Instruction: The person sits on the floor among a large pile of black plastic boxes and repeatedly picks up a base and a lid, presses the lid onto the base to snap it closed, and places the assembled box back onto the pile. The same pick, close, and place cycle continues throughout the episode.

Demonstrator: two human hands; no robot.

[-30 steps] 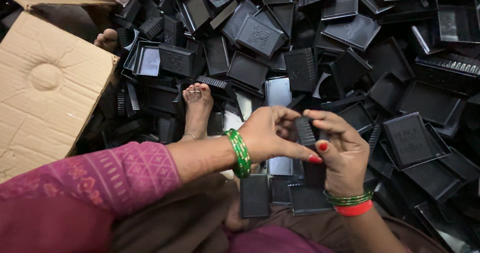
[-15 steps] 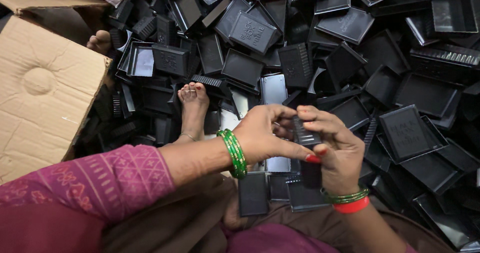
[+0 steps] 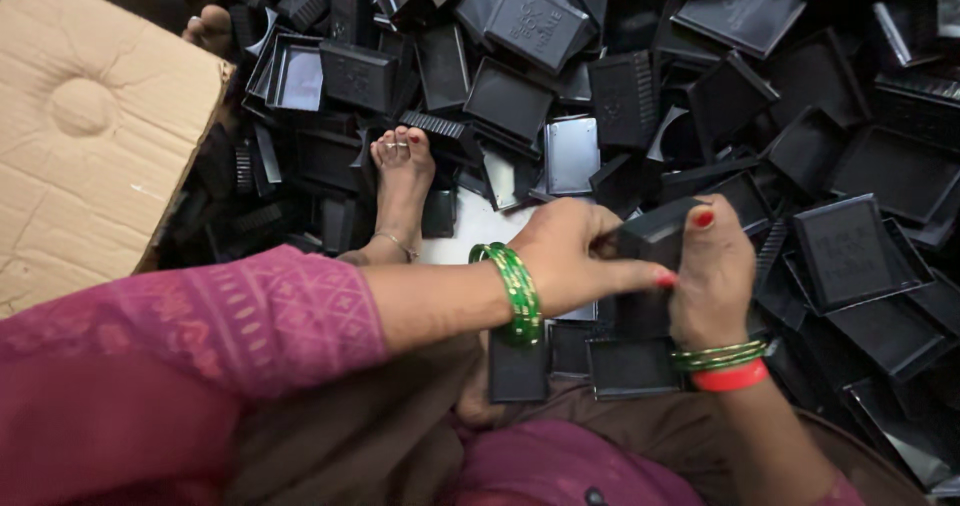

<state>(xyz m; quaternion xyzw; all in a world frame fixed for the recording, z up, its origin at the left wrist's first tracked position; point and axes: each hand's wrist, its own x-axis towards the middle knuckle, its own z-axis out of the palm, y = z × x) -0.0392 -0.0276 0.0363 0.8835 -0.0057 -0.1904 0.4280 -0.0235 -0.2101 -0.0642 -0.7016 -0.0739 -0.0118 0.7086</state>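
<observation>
Small black plastic case [image 3: 655,238] pinched between both hands, above the lap, at the near edge of the heap. Left hand [image 3: 575,256] closed over its left side, fingertips pressed on; right hand [image 3: 712,276] wrapped round its right side, thumb on top. Underneath, a floor buried in black plastic trays and lids [image 3: 850,251], too many to count, one pale patch of floor showing. Three flat pieces [image 3: 630,366] on the lap. One bare foot [image 3: 402,181] among the trays. One flattened cardboard box [image 3: 90,146] to the left, nothing visible on it.
</observation>
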